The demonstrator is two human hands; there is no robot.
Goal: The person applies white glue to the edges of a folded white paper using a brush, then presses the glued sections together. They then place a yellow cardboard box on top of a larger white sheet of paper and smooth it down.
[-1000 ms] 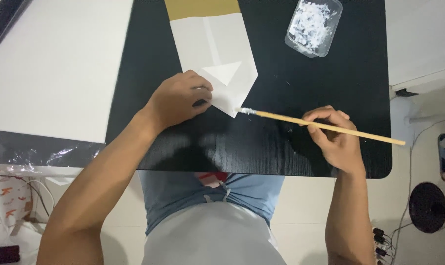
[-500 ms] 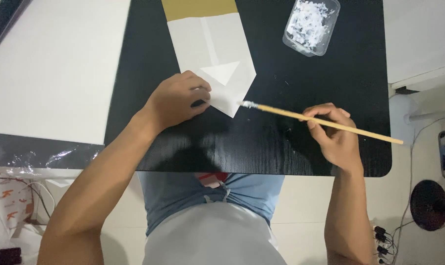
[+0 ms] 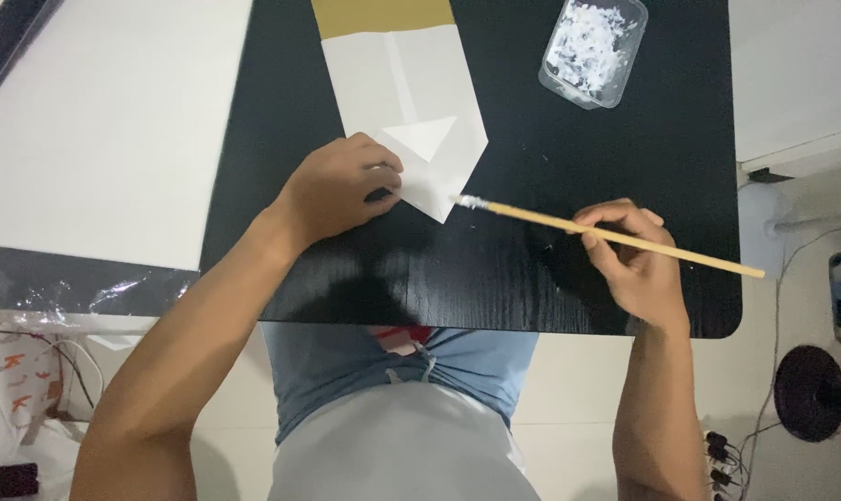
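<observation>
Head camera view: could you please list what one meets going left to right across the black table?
White sheet → left hand → folded white paper → brush tip → clear plastic container of white bits → right hand holding the brush's wooden handle.

Left hand (image 3: pixel 339 190) pressed flat on lower edge of folded white paper (image 3: pixel 411 121), on black table (image 3: pixel 550 278). Right hand (image 3: pixel 634 255) gripping thin wooden brush (image 3: pixel 615 237), white-coated tip just beside paper's pointed corner. Clear plastic container (image 3: pixel 592 51) of white scraps near far edge.
</observation>
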